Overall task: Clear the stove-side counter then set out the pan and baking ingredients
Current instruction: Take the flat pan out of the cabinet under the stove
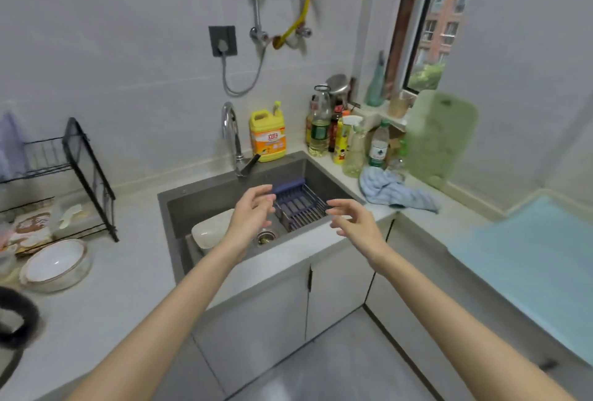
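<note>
**Both hands empty above the sink.** My left hand point(253, 216) and right hand point(354, 222) hover over the sink point(224, 195), apart from each other. The fingers are loosely curled and spread, and they hold nothing.

**Progress.** I judge the task to be early, in the clearing stage.
- No stove is in view.
- No pan or baking ingredients stand plainly set out on the worktop point(128, 259).
- A white bowl point(56, 264) sits near the worktop's left front edge, beside a black dish rack point(86, 173).
- A blue cloth point(394, 192) lies crumpled on the worktop just right of the sink.
- Bottles point(321, 124) crowd the back corner, and a green cutting board point(439, 134) leans on the wall beside them.
- A pale blue mat point(529, 266) covers the right-hand run of worktop.
- Inside the sink are a white dish point(210, 232) and a blue drainer basket point(298, 205).

**Task items.** A dark rounded object point(17, 317) at the worktop's left edge is cut off by the view, and I cannot tell whether it is the pan. Printed packets point(32, 225) under the rack may be ingredients, but they are too blurred to read.
</note>
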Motion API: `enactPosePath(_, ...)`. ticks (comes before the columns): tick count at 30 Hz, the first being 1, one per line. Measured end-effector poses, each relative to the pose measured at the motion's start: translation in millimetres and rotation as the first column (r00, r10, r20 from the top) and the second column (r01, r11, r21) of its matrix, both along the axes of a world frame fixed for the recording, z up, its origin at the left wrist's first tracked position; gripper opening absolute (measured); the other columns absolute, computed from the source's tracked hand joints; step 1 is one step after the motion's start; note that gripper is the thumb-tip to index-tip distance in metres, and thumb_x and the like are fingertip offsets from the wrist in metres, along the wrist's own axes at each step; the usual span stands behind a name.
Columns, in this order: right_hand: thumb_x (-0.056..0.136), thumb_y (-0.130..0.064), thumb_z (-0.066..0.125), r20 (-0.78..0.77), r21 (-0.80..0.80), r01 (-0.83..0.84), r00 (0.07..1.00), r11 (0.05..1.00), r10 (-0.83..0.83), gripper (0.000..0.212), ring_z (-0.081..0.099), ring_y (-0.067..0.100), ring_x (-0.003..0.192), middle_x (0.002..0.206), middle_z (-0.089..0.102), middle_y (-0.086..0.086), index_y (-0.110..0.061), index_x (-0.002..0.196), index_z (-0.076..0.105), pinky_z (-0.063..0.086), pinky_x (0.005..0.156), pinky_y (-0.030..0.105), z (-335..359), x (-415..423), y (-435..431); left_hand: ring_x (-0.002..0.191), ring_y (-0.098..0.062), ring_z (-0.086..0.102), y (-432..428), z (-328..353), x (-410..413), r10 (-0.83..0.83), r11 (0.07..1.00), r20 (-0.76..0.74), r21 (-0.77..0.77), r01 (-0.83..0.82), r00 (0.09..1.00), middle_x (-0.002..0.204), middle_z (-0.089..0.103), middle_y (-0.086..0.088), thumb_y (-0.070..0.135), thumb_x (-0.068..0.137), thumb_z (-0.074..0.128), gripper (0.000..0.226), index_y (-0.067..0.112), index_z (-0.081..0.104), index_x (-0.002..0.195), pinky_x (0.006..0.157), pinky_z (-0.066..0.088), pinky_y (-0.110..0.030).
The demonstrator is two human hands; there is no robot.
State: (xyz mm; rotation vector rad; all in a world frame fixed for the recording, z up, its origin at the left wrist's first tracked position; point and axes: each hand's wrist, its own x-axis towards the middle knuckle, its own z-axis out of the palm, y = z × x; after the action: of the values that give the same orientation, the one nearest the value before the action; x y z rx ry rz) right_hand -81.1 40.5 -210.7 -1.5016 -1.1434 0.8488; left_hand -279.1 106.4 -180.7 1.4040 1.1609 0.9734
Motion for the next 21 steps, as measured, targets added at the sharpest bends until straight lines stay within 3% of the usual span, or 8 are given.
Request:
enactPosePath(5, 0.091, -0.004, 0.051, -0.009, -0.016, 0.143, 0.99, 0.99, -0.143, 0.029, 0.064, 0.014, 0.088, 0.106, 0.067, -0.001, -0.02, 0.112, 0.062, 0.052, 0.074, 0.021, -3, 103, -56, 0.1, -0.011, 0.061, -25, -8, 120, -0.151, 0.988, 0.004, -0.019, 0.151, 0.989, 0.116, 0.062, 0.003, 0.017, 0.099, 0.047, 0.029, 0.022, 0.053, 0.126, 0.085, 0.053, -0.031)
enactPosePath(11, 0.09, -0.004, 0.05, -0.021, -0.039, 0.352, 0.935, 0.935, -0.353, 0.03, 0.063, 0.016, 0.086, 0.106, 0.066, -0.003, -0.027, 0.105, 0.062, 0.051, 0.079, 0.026, -12, 209, -138, 0.1, -0.013, 0.06, -68, -12, 258, -0.368, 0.928, 0.018, -0.064, 0.368, 0.93, 0.113, 0.061, 0.003, 0.022, 0.097, 0.052, 0.022, 0.024, 0.055, 0.119, 0.092, 0.05, -0.036)
enactPosePath(16, 0.093, -0.006, 0.049, -0.022, -0.076, 0.538, 0.841, 0.84, -0.54, 0.026, 0.063, 0.015, 0.084, 0.107, 0.066, -0.003, -0.024, 0.108, 0.061, 0.052, 0.081, 0.028, -19, 276, -205, 0.101, -0.017, 0.06, -104, -22, 362, -0.568, 0.82, 0.019, -0.074, 0.568, 0.823, 0.115, 0.061, 0.0, 0.017, 0.098, 0.048, 0.022, 0.024, 0.055, 0.118, 0.083, 0.051, -0.03)
enactPosePath(21, 0.093, -0.008, 0.049, -0.008, -0.114, 0.684, 0.725, 0.721, -0.689, 0.026, 0.064, 0.014, 0.087, 0.107, 0.066, -0.006, -0.026, 0.108, 0.061, 0.052, 0.082, 0.028, -28, 330, -262, 0.104, -0.019, 0.06, -140, -31, 453, -0.727, 0.683, 0.013, -0.092, 0.725, 0.687, 0.117, 0.061, -0.002, 0.018, 0.097, 0.048, 0.02, 0.025, 0.055, 0.115, 0.09, 0.052, -0.036)
